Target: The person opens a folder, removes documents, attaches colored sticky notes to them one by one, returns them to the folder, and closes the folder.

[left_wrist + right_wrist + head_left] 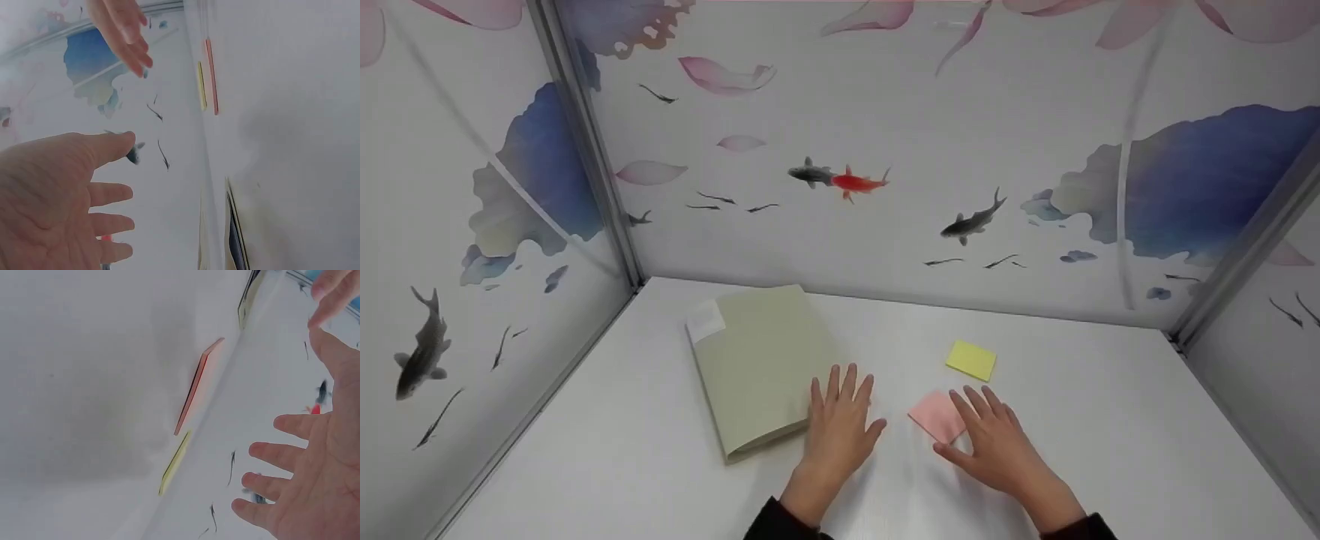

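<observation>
My left hand [840, 431] hovers above the table with its fingers spread, overlapping the lower right edge of a beige-green paper folder [769, 367] in the head view. A white label [706, 321] marks the folder's upper left corner, and its lower edge gapes slightly. Held up in the same way, my right hand [1001, 446] has straight fingers and partly covers a pink sticky note pad [936, 417]. Just behind that lies a yellow sticky note pad [971, 361]. Both wrist views show air between the palms and the tabletop, with nothing in either hand.
The white table [1110, 420] is enclosed by a back wall [885, 247] and side walls printed with fish, petals and blue leaves. Grey metal posts [592, 150] stand at the back corners. Dark sleeves [784, 521] cover both forearms.
</observation>
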The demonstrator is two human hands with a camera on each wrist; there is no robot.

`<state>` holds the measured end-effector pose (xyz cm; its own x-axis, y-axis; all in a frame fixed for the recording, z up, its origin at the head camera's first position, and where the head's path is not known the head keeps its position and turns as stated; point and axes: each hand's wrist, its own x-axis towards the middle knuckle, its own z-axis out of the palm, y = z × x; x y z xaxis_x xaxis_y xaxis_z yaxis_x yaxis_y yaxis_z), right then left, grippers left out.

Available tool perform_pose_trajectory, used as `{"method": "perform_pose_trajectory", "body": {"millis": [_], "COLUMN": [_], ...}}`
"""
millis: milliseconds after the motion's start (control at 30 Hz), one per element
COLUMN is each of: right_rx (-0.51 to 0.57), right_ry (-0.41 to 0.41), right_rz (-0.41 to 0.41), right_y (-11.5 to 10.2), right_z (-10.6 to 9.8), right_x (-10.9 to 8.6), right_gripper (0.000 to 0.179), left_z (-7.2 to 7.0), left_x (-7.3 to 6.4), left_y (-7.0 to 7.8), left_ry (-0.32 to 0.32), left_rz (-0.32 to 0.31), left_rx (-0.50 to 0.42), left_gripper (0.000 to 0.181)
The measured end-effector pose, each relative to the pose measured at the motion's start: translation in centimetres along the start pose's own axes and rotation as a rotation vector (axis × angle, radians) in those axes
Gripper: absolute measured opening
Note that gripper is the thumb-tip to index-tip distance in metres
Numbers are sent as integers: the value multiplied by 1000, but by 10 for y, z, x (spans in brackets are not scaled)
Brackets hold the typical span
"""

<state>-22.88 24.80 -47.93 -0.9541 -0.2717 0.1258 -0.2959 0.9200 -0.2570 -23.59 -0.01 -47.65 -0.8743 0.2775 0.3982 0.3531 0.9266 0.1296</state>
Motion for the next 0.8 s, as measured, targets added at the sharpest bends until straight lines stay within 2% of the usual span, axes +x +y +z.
{"method": "perform_pose_trajectory", "body": {"millis": [133, 233, 300, 400, 533, 700, 800], "right_rx": [2, -5, -16, -37, -52, -59, -54], "right_ry": [-56, -91, -102, -94, -79, -103, -139], "right_rz": [-7, 2, 8, 8, -3, -2, 12], "right_y": [4, 9, 12, 17, 21, 22, 22], "right_z": [3, 6, 8, 11, 15, 18, 19], "right_x": [19, 32, 39, 45, 56, 69, 76], "right_gripper": [81, 77, 75, 74, 76, 79, 79], "left_z": [0, 0, 0, 1, 2, -1, -4], "left_x": [4, 4, 2, -3, -11, -16, -16], "left_y": [-14, -32, -46, -66, -87, -102, -107], "left_ry": [85, 134, 138, 115, 58, -55, -88], "left_rz": [-7, -12, -21, -16, 24, 13, 3], "left_rx": [-125, -154, -155, -125, -94, -168, -168], "left_gripper": [49, 44, 43, 43, 47, 57, 61]}}
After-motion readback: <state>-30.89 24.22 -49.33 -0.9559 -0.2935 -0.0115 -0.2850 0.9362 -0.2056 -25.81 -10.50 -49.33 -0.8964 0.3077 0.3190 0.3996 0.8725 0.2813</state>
